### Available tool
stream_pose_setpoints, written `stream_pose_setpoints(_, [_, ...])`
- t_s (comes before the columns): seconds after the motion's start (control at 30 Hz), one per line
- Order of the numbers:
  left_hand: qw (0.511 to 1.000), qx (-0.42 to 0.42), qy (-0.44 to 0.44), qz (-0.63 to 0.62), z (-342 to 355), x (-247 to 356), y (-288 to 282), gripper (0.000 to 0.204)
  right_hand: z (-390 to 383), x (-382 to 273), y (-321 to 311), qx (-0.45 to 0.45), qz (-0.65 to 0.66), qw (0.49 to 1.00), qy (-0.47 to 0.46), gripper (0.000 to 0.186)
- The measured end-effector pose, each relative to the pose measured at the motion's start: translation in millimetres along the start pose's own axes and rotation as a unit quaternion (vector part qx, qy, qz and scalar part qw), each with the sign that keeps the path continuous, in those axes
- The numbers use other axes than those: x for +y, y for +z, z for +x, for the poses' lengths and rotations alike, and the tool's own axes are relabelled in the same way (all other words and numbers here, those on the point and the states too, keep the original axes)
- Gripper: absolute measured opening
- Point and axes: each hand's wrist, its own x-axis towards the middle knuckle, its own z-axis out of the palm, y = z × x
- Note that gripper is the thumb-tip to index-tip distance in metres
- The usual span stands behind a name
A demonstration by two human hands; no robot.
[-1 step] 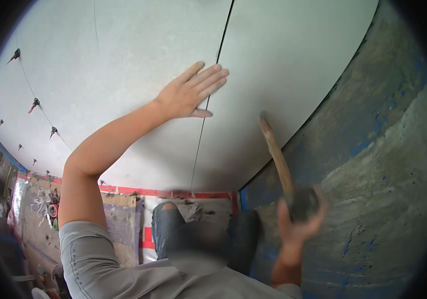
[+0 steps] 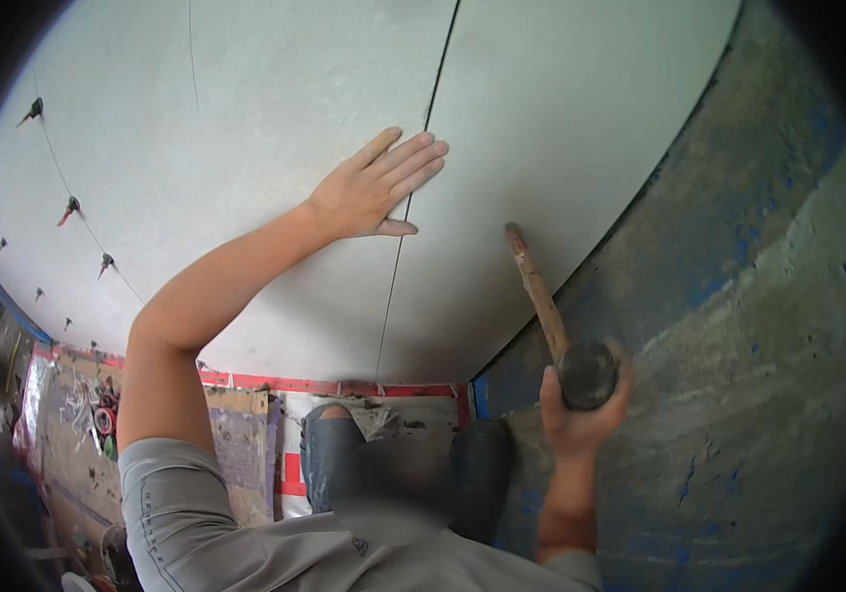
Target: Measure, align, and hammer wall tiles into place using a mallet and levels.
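Observation:
My left hand (image 2: 376, 187) lies flat on large, pale wall tiles (image 2: 275, 128), its fingers spread over the thin dark joint (image 2: 400, 247) between two of them. To the right, my right hand (image 2: 584, 414) is closed round the dark, rounded head of a mallet (image 2: 541, 296). The mallet's wooden handle points up and away from that hand, with its tip over the right tile. Whether the tip touches the tile I cannot tell.
Several red-and-black tile levelling clips (image 2: 70, 209) stick out along joints on the left. Rough grey wall (image 2: 729, 395) with blue patches borders the tile on the right. Red tape (image 2: 245, 380) runs along the base, beside floor covering with debris and tape rolls (image 2: 104, 421).
My right hand and the mallet have shifted slightly up and left, from blurred to sharp. My left hand stays in the same spot on the tiles.

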Motion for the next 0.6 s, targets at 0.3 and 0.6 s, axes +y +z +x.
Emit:
stream_pose_setpoints(0.3, [0.997,0.049,-0.017,0.058,91.5,-74.3,-76.6,0.112,101.2,-30.0,-53.2,-0.054,0.074,0.994,0.059,0.064])
stream_pose_setpoints(0.6, [0.997,0.056,0.031,0.030,116.3,-116.7,-121.6,0.115,214.3,-110.4,-67.7,0.078,-0.107,0.983,-0.131,0.055])
